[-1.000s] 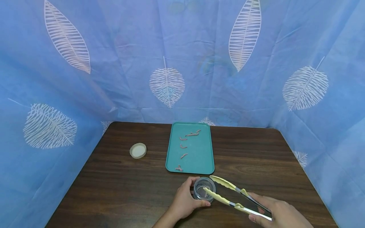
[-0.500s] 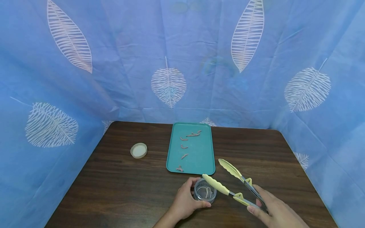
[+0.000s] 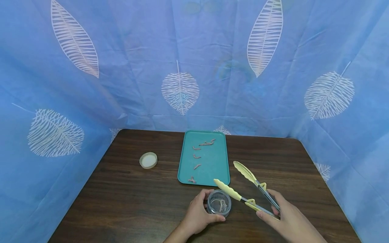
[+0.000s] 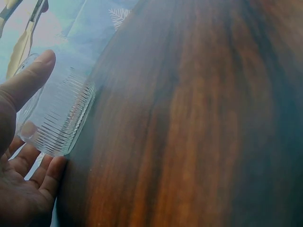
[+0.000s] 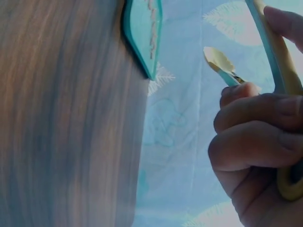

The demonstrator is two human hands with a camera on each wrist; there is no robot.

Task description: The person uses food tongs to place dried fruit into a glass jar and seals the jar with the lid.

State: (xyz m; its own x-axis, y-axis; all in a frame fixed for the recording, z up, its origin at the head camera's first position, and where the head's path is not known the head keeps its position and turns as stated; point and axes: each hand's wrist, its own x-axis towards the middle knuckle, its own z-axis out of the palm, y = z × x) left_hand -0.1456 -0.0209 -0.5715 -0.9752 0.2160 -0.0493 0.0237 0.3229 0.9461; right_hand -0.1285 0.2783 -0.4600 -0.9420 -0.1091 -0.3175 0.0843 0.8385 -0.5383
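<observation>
My left hand (image 3: pixel 198 213) grips a clear round jar (image 3: pixel 224 213) from its left side, thumb in front and fingers behind. Thin pale strips (image 3: pixel 223 205) lie inside the jar. In the left wrist view the ribbed wall of the jar (image 4: pixel 61 118) shows between thumb and fingers. My right hand (image 3: pixel 288 216) holds metal tongs with yellow tips (image 3: pixel 245 172), their arms spread apart with nothing between them. One tip reaches over the jar's far right side, near the tray. In the right wrist view my fingers (image 5: pixel 255 142) curl round the tongs' handle.
Beyond the jar lies a teal tray (image 3: pixel 214 165) with several small pinkish strips (image 3: pixel 197 156) along its left and far parts. A round whitish lid (image 3: pixel 148 160) rests on the dark wooden table (image 3: pixel 127 199) to the left. A blue leaf-patterned cloth (image 3: pixel 136 84) hangs around the table.
The tongs have risen out of the jar and moved toward the tray, spread wider at the tips. Pale strips now show in the jar. The left hand and jar stay about where they were.
</observation>
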